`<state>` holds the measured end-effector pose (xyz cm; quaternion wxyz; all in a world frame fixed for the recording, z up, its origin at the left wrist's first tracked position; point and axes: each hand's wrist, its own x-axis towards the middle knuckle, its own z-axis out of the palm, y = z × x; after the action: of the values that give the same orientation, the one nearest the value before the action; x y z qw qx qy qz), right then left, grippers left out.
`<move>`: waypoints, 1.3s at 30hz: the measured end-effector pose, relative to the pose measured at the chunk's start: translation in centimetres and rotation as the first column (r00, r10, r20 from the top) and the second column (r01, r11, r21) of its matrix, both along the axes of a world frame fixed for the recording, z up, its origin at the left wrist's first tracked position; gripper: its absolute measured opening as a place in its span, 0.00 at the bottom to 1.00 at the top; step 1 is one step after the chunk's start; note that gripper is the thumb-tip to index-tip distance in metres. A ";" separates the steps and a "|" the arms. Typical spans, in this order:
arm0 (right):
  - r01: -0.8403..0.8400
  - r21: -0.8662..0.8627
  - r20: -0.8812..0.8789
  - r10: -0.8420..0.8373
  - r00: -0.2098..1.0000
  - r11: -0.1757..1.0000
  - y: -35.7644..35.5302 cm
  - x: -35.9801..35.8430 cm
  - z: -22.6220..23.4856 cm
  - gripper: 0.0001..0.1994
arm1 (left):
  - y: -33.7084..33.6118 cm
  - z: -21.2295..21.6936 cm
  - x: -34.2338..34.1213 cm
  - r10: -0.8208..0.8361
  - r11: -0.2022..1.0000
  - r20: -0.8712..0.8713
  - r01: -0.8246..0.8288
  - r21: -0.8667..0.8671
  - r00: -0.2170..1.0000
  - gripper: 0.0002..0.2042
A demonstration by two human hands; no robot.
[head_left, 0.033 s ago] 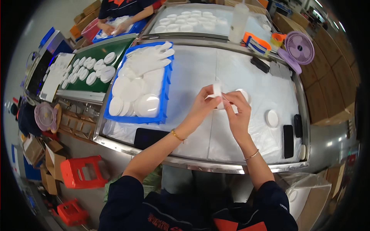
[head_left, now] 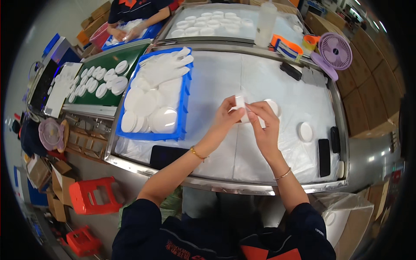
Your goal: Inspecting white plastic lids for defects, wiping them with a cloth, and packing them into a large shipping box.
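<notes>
Over the middle of the table I hold a white round lid [head_left: 240, 102] tipped up on its edge, a little blurred. My left hand [head_left: 225, 119] is closed on its left side, thumb and fingers gripping the rim. From the right, my right hand [head_left: 265, 121] pinches at the same lid with thumb and forefinger; its fingertips partly hide the lid's face. Just behind the right hand another white lid [head_left: 273, 107] lies on the table, partly covered. Farther right a single white lid [head_left: 305, 132] rests with its rim up.
A blue crate [head_left: 184, 110] of white lids and white gloves [head_left: 167, 65] stands left. A dark phone-like slab [head_left: 167, 156] lies before it; a black one [head_left: 323, 157] lies right. Beyond are a green conveyor [head_left: 115, 99], a purple fan [head_left: 336, 51], a bottle [head_left: 265, 24] and a co-worker's hands [head_left: 132, 32].
Both hands and the lid between them have shifted very slightly left, along with a small shift of the whole view. The grip looks the same.
</notes>
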<state>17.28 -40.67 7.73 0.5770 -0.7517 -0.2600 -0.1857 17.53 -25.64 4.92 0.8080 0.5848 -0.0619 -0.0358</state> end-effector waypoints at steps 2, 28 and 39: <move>-0.067 0.035 -0.028 0.068 0.997 0.997 0.3 -0.3 0.2 0.13 | 0.6 0.3 -0.3 -0.033 0.998 -0.086 0.029 -0.047 0.996 0.27; -0.125 0.586 -0.563 0.513 0.648 0.801 -0.3 0.0 0.0 0.24 | 0.8 -0.1 -0.6 0.167 0.888 0.321 -0.283 0.362 0.932 0.38; 0.038 0.739 -0.612 0.647 0.456 0.672 -1.2 1.1 -0.9 0.18 | 1.7 1.8 -1.4 -0.037 0.730 0.463 -0.293 0.617 0.885 0.40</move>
<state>18.43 -41.84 6.80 0.8761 -0.4180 -0.0046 0.2403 16.18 -23.92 6.75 0.5063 0.8309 -0.1860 0.1366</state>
